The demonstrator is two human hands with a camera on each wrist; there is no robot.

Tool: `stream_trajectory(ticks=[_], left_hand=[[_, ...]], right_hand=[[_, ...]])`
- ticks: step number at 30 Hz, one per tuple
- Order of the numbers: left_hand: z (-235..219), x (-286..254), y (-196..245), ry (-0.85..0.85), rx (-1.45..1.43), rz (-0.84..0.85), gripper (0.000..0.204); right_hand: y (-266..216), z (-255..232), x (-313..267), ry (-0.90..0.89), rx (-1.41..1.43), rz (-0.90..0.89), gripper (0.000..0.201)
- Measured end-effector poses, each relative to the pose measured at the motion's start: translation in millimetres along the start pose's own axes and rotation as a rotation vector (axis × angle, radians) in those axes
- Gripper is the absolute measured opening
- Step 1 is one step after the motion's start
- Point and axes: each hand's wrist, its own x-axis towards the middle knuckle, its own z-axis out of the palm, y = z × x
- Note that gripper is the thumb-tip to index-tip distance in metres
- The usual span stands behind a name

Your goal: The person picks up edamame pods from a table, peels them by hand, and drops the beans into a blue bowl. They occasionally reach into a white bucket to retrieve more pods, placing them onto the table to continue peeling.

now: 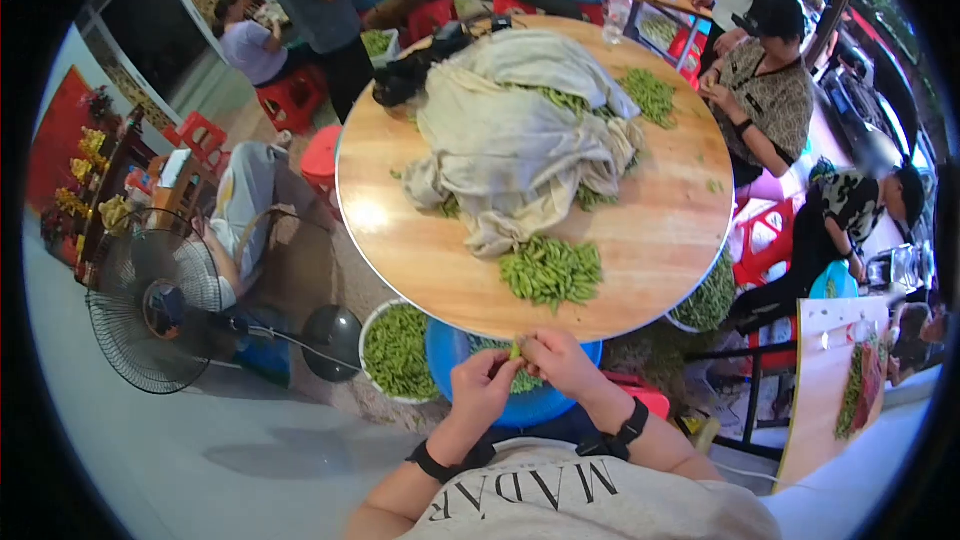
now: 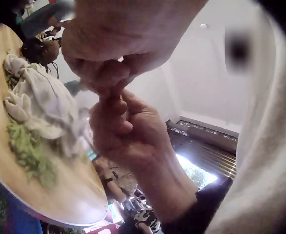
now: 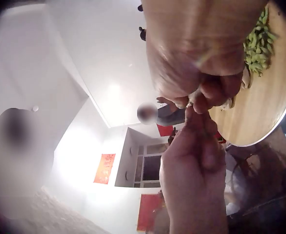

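In the head view my left hand (image 1: 482, 387) and right hand (image 1: 563, 362) meet over a blue basin (image 1: 443, 360) at the near edge of the round table. A green soybean pod (image 1: 516, 350) shows between their fingertips, and both hands pinch it. From the left wrist, the right hand (image 2: 131, 129) is seen with its fingertips against those of the left; the fingers hide the pod. Just beyond the hands, a heap of green soybean pods (image 1: 551, 272) lies on the wooden tabletop (image 1: 430, 275).
A crumpled pale cloth (image 1: 520, 130) covers more pods on the table. A white bucket of pods (image 1: 400, 350) stands left of the basin. A standing fan (image 1: 160, 305) is at the left. Several people sit around on red stools, one person (image 1: 770, 90) at the table's right.
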Motion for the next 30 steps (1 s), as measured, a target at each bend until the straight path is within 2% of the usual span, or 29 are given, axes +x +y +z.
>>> stream_trajectory(ticks=[3,6,9,10,13,15,16,19,21,25,28,30], left_hand=[[-4.4,0.2,6.7,-0.02,-0.362,-0.319,0.008],[-16.1,5.9,7.1,-0.102,-0.652,-0.514,0.008],[-24.3,9.9,2.5,-0.167,-0.785,-0.64,0.01],[-25.1,8.6,1.7,-0.187,-0.778,-0.649,0.01],[-21.5,3.5,-2.6,-0.233,-0.686,-0.629,0.012],[-17.6,-0.1,-5.0,-0.226,-0.531,-0.555,0.013],[-16.7,-0.3,-3.9,-0.234,-0.552,-0.556,0.013],[-19.7,0.4,5.2,-0.266,-0.596,-0.607,0.013],[-19.4,1.0,10.7,-0.286,-0.615,-0.684,0.013],[-15.6,-0.3,-5.1,-0.298,-0.568,-0.695,0.014],[-13.6,-0.5,-14.8,-0.35,-0.451,-0.659,0.013],[-13.9,-0.5,-25.4,-0.412,-0.372,-0.641,0.013]], right_hand=[[-1.1,2.5,0.0,-0.002,-0.059,-0.046,0.024],[10.1,1.4,-0.6,-0.024,-0.111,-0.151,0.021],[6.7,-1.8,-2.3,-0.095,-0.168,-0.202,0.02],[3.3,-4.3,-3.6,-0.122,-0.189,-0.202,0.02],[-3.7,-18.4,1.0,-0.169,-0.549,-0.146,0.022],[-11.7,-18.2,-0.4,-0.076,-0.541,-0.278,0.024],[-13.8,-17.1,-1.6,-0.031,-0.534,-0.339,0.026],[-4.3,-18.9,4.7,-0.25,-0.236,-0.161,0.028],[0.2,-22.1,7.9,-0.286,-0.263,-0.16,0.025],[10.3,-26.3,11.1,-0.328,-0.225,-0.17,0.024],[24.5,-29.9,17.7,-0.312,-0.489,-0.261,0.026],[37.3,-26.6,22.1,-0.25,-0.57,-0.239,0.026]])
